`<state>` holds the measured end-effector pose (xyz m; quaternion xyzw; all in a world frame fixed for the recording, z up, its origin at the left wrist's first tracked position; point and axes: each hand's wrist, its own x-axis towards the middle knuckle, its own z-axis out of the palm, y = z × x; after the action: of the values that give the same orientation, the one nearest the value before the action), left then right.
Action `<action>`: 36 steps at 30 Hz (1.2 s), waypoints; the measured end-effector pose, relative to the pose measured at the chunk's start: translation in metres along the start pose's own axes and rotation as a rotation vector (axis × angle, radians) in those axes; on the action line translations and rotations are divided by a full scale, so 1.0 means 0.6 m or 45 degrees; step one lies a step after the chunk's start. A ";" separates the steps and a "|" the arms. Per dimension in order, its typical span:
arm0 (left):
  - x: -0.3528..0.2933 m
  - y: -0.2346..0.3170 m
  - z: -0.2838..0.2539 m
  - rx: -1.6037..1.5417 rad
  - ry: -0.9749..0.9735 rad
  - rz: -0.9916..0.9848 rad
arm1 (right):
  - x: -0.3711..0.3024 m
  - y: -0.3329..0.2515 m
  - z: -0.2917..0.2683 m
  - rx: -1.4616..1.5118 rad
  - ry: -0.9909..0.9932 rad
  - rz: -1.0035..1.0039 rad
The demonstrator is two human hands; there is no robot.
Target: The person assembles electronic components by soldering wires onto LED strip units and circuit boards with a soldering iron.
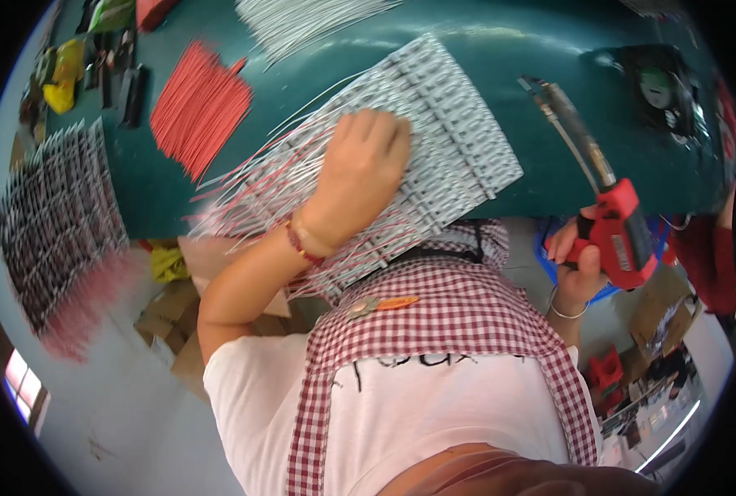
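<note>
Two hands were at work. Your left hand (359, 178) lay flat, fingers spread, pressing the grey component panel (442, 140) at the green worktop's (500, 50) near edge. Your right hand (578, 264) gripped the red soldering gun (612, 219), tip raised. Judged step: soldering; next needed the tip lowered onto a joint.

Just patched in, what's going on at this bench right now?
A person in a checked apron works at a green table. The left hand presses flat on a grey mat of parts strung on red and white wires. The right hand holds a red tool by its grip, nozzle aimed toward the mat. Loose red wires and white wires lie further back.
</note>
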<state>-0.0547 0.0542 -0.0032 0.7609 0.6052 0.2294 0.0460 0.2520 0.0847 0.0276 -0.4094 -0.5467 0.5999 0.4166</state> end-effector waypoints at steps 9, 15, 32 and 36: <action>-0.023 -0.004 0.001 0.179 -0.028 -0.048 | 0.107 -0.048 -0.159 -0.103 0.854 -0.657; -0.016 -0.004 -0.001 0.152 0.007 -0.085 | 0.166 0.002 -0.240 -0.052 0.982 -0.228; -0.026 -0.008 -0.008 0.175 0.196 -0.024 | -0.021 0.039 0.024 0.108 -0.047 0.185; -0.026 -0.005 0.008 0.089 0.126 -0.011 | -0.050 0.062 0.013 -0.110 -0.199 0.293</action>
<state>-0.0580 0.0411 -0.0132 0.7471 0.6177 0.2453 -0.0094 0.2521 0.0515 -0.0076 -0.4392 -0.5520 0.6497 0.2833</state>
